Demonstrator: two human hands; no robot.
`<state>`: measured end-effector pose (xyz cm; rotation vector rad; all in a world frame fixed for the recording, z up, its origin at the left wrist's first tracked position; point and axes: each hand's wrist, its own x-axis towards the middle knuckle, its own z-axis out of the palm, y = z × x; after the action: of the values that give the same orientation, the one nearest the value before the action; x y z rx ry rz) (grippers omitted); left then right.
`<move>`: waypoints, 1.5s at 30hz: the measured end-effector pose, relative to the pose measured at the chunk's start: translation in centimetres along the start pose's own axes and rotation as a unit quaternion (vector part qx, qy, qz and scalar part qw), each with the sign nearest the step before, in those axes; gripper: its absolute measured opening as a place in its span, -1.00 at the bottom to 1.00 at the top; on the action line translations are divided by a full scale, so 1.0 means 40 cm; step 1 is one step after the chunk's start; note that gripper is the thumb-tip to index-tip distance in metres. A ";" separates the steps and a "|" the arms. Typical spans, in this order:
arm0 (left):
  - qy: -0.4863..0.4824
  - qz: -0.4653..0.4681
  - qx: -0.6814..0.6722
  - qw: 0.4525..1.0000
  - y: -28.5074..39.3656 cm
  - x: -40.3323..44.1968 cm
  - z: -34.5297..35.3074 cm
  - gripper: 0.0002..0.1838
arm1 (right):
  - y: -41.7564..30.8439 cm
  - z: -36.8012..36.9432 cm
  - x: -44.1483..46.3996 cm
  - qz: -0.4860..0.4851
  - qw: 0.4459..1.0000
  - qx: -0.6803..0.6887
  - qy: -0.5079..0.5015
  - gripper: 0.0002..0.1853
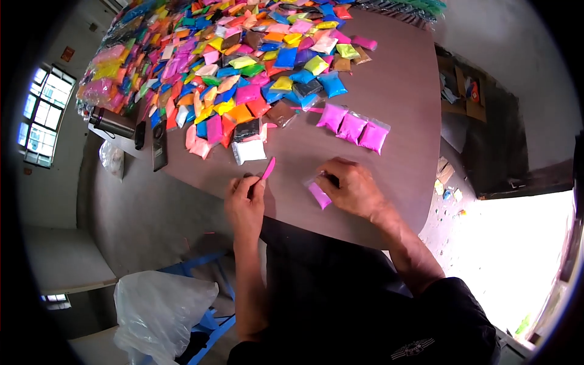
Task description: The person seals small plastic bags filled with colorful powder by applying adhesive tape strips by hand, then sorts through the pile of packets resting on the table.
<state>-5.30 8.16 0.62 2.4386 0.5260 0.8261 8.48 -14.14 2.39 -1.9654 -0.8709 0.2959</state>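
Observation:
My left hand [244,204] is closed at the table's near edge, pinching a small pink plastic knife [269,168] whose blade points up and away. My right hand [351,184] grips a small clear packet with pink-purple filling [319,194] by its upper end, low over the table. Beyond that hand, three similar pink-purple packets [353,128] lie side by side in a row. A white packet [249,151] lies just past my left hand, at the near edge of a large heap of colourful packets [243,73]. What fills the packets cannot be made out exactly.
The brown table [395,85] has a rounded right corner. A phone-like dark object [159,146] and a metal flask [112,121] lie at its left edge. A translucent plastic bag [158,310] hangs at lower left by a blue frame [219,325]. An open cardboard box [468,94] stands at right.

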 end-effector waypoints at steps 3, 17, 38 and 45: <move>-0.040 -0.020 0.013 0.999 0.005 0.009 -0.002 -0.86 | -0.027 -0.018 -0.015 0.022 0.998 -0.046 0.030 -0.75; -0.090 -0.012 0.055 0.994 0.030 0.034 -0.021 -0.90 | -0.011 -0.014 -0.097 -0.147 0.982 -0.107 0.049 -0.56; -0.101 -0.024 0.037 0.994 0.041 0.044 -0.025 -0.92 | 0.007 -0.006 -0.101 -0.152 0.982 -0.104 0.044 -0.57; -0.107 0.028 0.053 0.992 0.064 0.029 -0.025 -0.92 | 0.009 -0.008 -0.102 -0.164 0.979 -0.111 0.051 -0.59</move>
<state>-4.60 7.06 3.28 2.6097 0.4329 0.5606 5.87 -17.25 1.67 -1.9783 -1.1809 -0.0982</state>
